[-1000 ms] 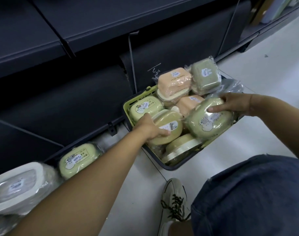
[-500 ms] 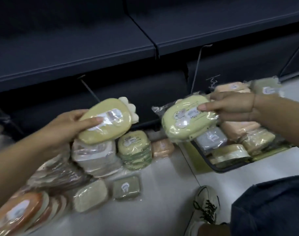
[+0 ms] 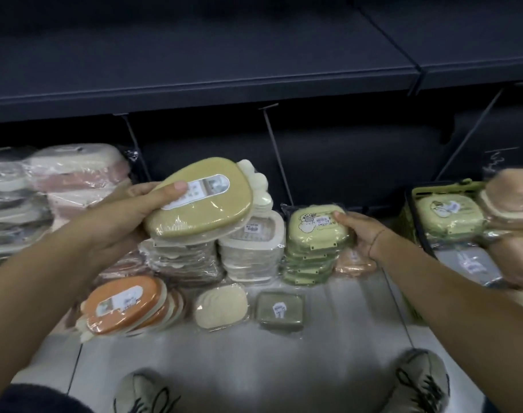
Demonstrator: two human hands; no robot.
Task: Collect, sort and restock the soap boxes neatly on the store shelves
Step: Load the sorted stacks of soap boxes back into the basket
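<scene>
1. Above floor (image 3: 284, 362): left hand (image 3: 124, 214) grips tan box (image 3: 200, 213) by its edge, aloft.
2. Right hand (image 3: 363, 236) clasps green box (image 3: 313, 231) atop green stack (image 3: 307, 268).
3. Likely light, rigid; slick wrap, so hold rims.

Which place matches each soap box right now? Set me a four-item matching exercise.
Things:
1. mustard soap box
2. light green soap box
3. orange soap box
4. olive soap box

Places:
A. on top of the green stack, gripped by the right hand
B. flat on the floor, right of the cream soap box
C. held up in the left hand
D. frontmost of a leaning row, lower left

Pairs: 1-C, 2-A, 3-D, 4-B
</scene>
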